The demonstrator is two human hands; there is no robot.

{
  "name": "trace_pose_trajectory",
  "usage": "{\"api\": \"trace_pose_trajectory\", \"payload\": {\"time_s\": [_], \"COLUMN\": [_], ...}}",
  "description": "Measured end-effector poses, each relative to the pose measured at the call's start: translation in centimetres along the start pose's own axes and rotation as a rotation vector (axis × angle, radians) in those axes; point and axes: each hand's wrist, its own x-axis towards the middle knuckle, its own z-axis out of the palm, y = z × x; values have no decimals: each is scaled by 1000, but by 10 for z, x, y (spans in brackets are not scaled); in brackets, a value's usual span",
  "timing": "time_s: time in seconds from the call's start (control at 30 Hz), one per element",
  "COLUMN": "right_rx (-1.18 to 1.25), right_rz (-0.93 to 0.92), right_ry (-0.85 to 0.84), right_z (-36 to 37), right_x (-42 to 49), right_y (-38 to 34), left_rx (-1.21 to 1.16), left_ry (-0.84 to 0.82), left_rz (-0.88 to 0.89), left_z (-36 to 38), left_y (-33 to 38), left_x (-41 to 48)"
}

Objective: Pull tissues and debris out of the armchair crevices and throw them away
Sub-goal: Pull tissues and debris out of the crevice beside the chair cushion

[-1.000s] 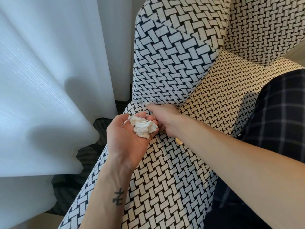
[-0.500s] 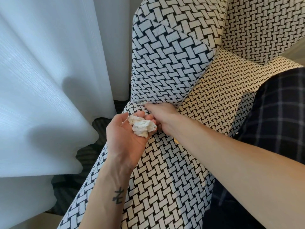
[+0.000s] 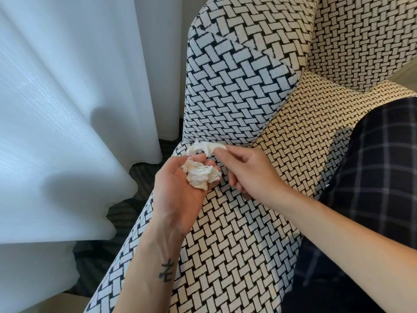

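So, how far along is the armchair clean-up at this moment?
Done: one crumpled wad is out, held in the left hand. In hand: the right hand pinches a second tissue at the crevice by the cushion. Left: both need throwing away; whether more sits deeper is hidden.

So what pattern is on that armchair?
The armchair has a black-and-white basket-weave pattern; head view.

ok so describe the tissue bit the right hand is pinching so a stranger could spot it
Find the black-and-white woven armchair, then the seam where its upright cushion meets the arm. There the right hand pinches a white tissue strip by one end. Unlike the crumpled wad just below it in the palm of the left hand, it is drawn out long, not balled up.
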Motion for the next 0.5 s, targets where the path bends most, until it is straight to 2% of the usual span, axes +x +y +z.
{"api": "trace_pose_trajectory", "payload": {"time_s": [0.1, 0.2, 0.27, 0.33, 0.4, 0.5], "right_rx": [-163, -510, -716, -798, -688, -337], "right_rz": [-163, -314, -347, -337, -308, -103], "right_ry": [-1, -31, -77, -94, -104, -169], "right_z": [-7, -11, -11, -11, -10, -10], "right_x": [-9, -9, -7, -4, -5, 0], "right_y": [2, 4, 2, 1, 2, -3], "left_rx": [13, 120, 200, 253, 280, 311], "left_ry": [-82, -96, -41, -5, 8, 27], "left_rz": [9, 10, 24, 50, 62, 69], "left_z": [1, 4, 4, 1, -2, -3], "left_y": [0, 0, -1, -2, -3, -2], "left_x": [-2, -6, -5, -3, 0, 2]}}
